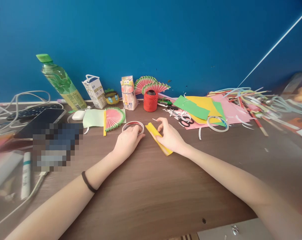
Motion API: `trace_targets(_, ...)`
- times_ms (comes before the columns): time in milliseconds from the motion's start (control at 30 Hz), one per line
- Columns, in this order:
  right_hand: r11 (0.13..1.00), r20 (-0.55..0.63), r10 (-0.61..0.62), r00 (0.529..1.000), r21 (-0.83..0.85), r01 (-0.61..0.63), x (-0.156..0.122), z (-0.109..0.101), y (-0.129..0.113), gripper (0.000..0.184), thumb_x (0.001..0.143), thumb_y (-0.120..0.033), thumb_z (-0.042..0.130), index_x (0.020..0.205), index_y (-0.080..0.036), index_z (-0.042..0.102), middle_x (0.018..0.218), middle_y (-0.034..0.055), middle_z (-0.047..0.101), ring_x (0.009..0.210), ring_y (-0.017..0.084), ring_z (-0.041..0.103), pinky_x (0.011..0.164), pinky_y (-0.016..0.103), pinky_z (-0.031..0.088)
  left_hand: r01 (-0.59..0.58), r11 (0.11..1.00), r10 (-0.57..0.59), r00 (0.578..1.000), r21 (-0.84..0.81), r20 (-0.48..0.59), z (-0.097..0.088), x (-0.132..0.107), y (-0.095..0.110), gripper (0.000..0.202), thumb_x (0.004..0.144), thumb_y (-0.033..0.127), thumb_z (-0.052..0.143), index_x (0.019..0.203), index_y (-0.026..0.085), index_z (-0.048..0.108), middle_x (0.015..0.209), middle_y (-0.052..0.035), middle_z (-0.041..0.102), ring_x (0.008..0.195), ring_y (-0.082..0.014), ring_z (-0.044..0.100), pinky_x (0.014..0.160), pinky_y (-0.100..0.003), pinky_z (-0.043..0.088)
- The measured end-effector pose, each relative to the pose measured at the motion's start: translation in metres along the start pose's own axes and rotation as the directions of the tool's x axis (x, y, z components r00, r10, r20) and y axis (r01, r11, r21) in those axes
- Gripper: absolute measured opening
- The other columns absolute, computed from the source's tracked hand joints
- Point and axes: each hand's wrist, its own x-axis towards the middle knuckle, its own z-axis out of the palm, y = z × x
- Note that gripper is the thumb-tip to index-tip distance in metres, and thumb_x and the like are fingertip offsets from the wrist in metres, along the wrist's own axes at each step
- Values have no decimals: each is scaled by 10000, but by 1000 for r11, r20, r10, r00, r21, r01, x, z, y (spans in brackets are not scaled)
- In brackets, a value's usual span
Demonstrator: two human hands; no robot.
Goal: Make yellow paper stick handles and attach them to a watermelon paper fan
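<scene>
The left hand's (pixel 127 141) fingers are curled on a tape roll (pixel 133 122) on the desk (pixel 136 186); the right hand's (pixel 171 136) thumb touches the folded yellow paper (pixel 151 128) nearby, grip unclear. Loose pressure could let the fold spring open.

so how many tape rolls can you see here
2: one tape roll partly covered by the left hand, and a second tape roll on the coloured papers to the right. Others may be hidden.

The tape roll (pixel 133 123) is partly hidden, while pixelation masks a dark object (pixel 59 143)
</scene>
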Motion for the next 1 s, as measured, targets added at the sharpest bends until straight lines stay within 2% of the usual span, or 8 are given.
trace_targets(167, 996, -72, -53, 996, 66, 58, 3, -4, 2, 528, 660, -30, 436, 1131, -240, 322, 845, 9, 586, 757, 180, 557, 651, 317, 425, -44, 995, 33, 992, -94, -120, -1, 1, -3, 187, 859, 342, 426, 899, 175, 500, 911, -83, 592, 880, -226, 514, 800, -350, 387)
trace_targets(300, 961, -132, -184, 974, 181, 207, 4, -6, 3, 474, 714, -37, 434, 1125, -244, 322, 887, 14, 587, 860, 174, 559, 778, 352, 439, 24, 927, -103, 976, -374, -194, -6, 0, 1, 182, 870, 306, 374, 867, 184, 509, 935, -58, 590, 836, -183, 527, 803, -328, 406)
trace_targets(400, 928, -123, -262, 957, 240, 285, 2, -6, 5, 459, 742, -40, 430, 1135, -252, 324, 896, 14, 585, 888, 172, 552, 819, 367, 431, 121, 778, -193, 980, -616, -52, -11, -3, 7, 251, 868, 389, 372, 857, 194, 529, 777, -10, 602, 677, -146, 542, 689, -281, 442)
trace_targets(500, 918, -138, -283, 949, 248, 310, 2, -5, 7, 453, 745, -42, 439, 1134, -248, 333, 888, 15, 578, 887, 177, 549, 824, 378, 427, 158, 726, -186, 982, -669, 31, -15, -5, 11, 287, 852, 430, 400, 886, 198, 565, 627, 16, 588, 677, -160, 576, 676, -277, 450)
trace_targets(633, 912, -152, -295, 943, 249, 326, 4, -4, 10, 466, 734, -42, 452, 1133, -249, 333, 867, 6, 568, 869, 173, 549, 852, 391, 411, 171, 695, -158, 984, -698, 84, -16, -6, 16, 205, 808, 353, 494, 917, 195, 568, 688, 7, 655, 668, -154, 625, 669, -271, 468)
trace_targets(733, 895, -173, -323, 930, 264, 360, 5, -5, 11, 467, 731, -49, 460, 1137, -248, 347, 909, 20, 557, 925, 179, 539, 875, 388, 406, 233, 621, -164, 972, -748, 166, -15, -5, 19, 144, 798, 277, 486, 863, 175, 565, 710, -16, 672, 603, -147, 629, 540, -246, 473)
trace_targets(900, 878, -363, -349, 864, 194, 437, 0, -9, 3, 234, 768, -157, 520, 982, -233, 465, 959, 51, 520, 934, 197, 505, 816, 371, 419, 409, 308, -267, 904, -859, 334, -19, -1, 24, 73, 778, 197, 532, 817, 136, 546, 782, -50, 680, 580, -124, 648, 504, -210, 490)
trace_targets(1000, 866, -287, -262, 921, 352, 356, -5, -7, -5, 69, 808, -244, 525, 870, -226, 500, 788, 7, 520, 730, 149, 512, 679, 310, 428, 442, 187, -319, 872, -877, 372, -22, 0, 25, 77, 785, 195, 557, 824, 130, 548, 798, -58, 682, 641, -125, 667, 557, -199, 504)
